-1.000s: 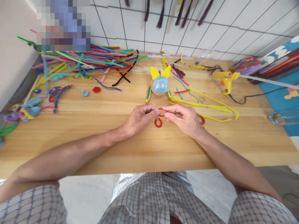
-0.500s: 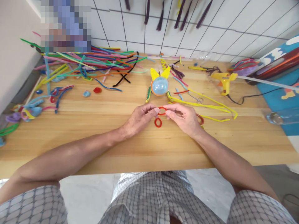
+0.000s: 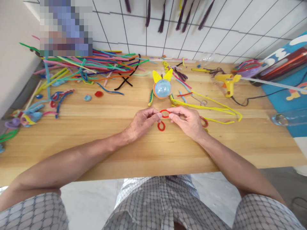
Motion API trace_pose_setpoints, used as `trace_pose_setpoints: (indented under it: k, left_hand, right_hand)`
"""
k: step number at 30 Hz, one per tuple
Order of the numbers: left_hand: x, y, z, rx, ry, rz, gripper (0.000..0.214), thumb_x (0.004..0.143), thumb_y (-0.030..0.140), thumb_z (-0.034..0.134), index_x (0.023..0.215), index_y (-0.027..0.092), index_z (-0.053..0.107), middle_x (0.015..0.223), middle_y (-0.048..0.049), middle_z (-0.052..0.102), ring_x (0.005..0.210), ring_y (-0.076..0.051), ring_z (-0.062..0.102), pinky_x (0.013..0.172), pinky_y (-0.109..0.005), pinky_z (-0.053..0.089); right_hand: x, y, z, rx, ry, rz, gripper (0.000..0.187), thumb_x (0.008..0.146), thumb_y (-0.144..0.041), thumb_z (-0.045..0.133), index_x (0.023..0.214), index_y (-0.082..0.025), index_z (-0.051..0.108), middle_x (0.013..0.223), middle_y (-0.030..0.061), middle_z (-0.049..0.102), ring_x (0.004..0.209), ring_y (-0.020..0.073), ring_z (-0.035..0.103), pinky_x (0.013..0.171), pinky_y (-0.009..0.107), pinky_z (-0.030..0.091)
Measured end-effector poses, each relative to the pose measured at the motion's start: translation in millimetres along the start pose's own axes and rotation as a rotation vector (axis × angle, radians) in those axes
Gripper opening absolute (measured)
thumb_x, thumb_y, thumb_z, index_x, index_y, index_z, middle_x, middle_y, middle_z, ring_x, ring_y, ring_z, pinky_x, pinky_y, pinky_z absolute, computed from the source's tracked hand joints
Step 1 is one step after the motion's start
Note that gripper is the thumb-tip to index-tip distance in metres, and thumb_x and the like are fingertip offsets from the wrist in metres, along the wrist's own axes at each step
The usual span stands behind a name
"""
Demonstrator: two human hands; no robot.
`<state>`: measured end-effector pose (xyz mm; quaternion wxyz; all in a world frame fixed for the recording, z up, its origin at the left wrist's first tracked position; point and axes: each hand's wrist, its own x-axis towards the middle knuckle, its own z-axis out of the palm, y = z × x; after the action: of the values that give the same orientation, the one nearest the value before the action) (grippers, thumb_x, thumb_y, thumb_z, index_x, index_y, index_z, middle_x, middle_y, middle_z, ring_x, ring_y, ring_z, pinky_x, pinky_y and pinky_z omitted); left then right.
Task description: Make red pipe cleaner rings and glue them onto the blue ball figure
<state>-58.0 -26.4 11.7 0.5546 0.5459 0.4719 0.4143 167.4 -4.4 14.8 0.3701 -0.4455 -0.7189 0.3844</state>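
My left hand [image 3: 141, 123] and my right hand [image 3: 188, 119] meet over the middle of the wooden table [image 3: 144, 150]. Between their pinched fingertips they hold a red pipe cleaner [image 3: 164, 113] bent into a small ring. A second red ring [image 3: 161, 126] lies flat on the table just below it. Another red coil [image 3: 204, 121] peeks out behind my right hand. Beyond the hands stands a blue ball figure [image 3: 162, 88] with yellow ears and an orange rim.
A heap of coloured pipe cleaners [image 3: 83, 67] covers the far left. Yellow pipe cleaners [image 3: 211, 107] and small scissors [image 3: 200, 102] lie right of the figure. A yellow glue gun [image 3: 226, 83] with a black cord stands at the back right. A clear bottle [image 3: 287, 119] lies at the right edge.
The red pipe cleaner between my fingertips has closed into a rounder ring. Both hands stay in nearly the same place.
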Motion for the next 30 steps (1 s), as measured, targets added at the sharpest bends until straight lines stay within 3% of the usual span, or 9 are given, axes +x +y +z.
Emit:
trace_pose_setpoints:
  k: [7, 13, 20, 23, 26, 30]
  left_hand:
    - [2, 2, -3.1, 0.022, 0.127, 0.025, 0.036, 0.092, 0.054, 0.073, 0.083, 0.020, 0.067, 0.073, 0.0015, 0.061, 0.060, -0.011, 0.043, 0.057, -0.027, 0.034]
    - [8, -3, -8.9, 0.029, 0.214, 0.079, 0.039, 0.086, 0.054, 0.081, 0.083, 0.023, 0.057, 0.068, 0.0058, 0.053, 0.062, -0.012, 0.044, 0.059, -0.027, 0.036]
    - [7, -2, -11.8, 0.003, 0.210, 0.120, 0.045, 0.101, 0.062, 0.064, 0.081, 0.022, 0.064, 0.068, 0.0006, 0.061, 0.054, -0.011, 0.042, 0.053, -0.030, 0.034]
    - [10, -3, -12.1, -0.058, 0.249, 0.145, 0.029, 0.100, 0.049, 0.065, 0.095, 0.021, 0.068, 0.079, -0.0009, 0.068, 0.056, -0.011, 0.047, 0.053, -0.028, 0.037]
    - [12, -4, -13.2, -0.038, 0.280, 0.135, 0.014, 0.089, 0.031, 0.065, 0.098, 0.022, 0.069, 0.087, -0.0011, 0.071, 0.058, -0.011, 0.050, 0.055, -0.027, 0.039]
    - [10, -3, -14.8, 0.020, 0.246, 0.166, 0.010, 0.085, 0.026, 0.058, 0.082, 0.022, 0.067, 0.064, 0.0028, 0.054, 0.054, -0.012, 0.043, 0.054, -0.028, 0.037]
  right_hand:
    - [6, 9, -2, -0.078, 0.030, -0.009, 0.028, 0.100, -0.043, 0.074, 0.118, -0.025, 0.085, 0.087, 0.0036, 0.083, 0.072, 0.0188, 0.071, 0.070, 0.033, 0.057]
    - [12, 19, -3, -0.243, 0.005, -0.096, 0.019, 0.098, -0.037, 0.073, 0.108, -0.026, 0.084, 0.087, 0.0032, 0.082, 0.071, 0.0185, 0.066, 0.073, 0.034, 0.055]
    - [12, 10, -9, -0.266, 0.171, -0.091, 0.018, 0.097, -0.043, 0.073, 0.089, -0.026, 0.071, 0.078, 0.0009, 0.071, 0.068, 0.0186, 0.059, 0.071, 0.035, 0.051]
    - [11, 8, -13, -0.266, 0.200, -0.105, 0.022, 0.101, -0.043, 0.067, 0.086, -0.027, 0.066, 0.075, 0.0002, 0.067, 0.070, 0.0195, 0.059, 0.071, 0.035, 0.049]
    - [11, 10, -13, -0.238, 0.171, -0.122, 0.022, 0.105, -0.044, 0.060, 0.096, -0.027, 0.070, 0.084, 0.0025, 0.074, 0.078, 0.0217, 0.066, 0.077, 0.037, 0.053]
    - [13, 16, -11, -0.219, 0.162, -0.165, 0.020, 0.105, -0.034, 0.054, 0.105, -0.027, 0.072, 0.091, 0.0028, 0.079, 0.082, 0.0218, 0.071, 0.083, 0.038, 0.056]
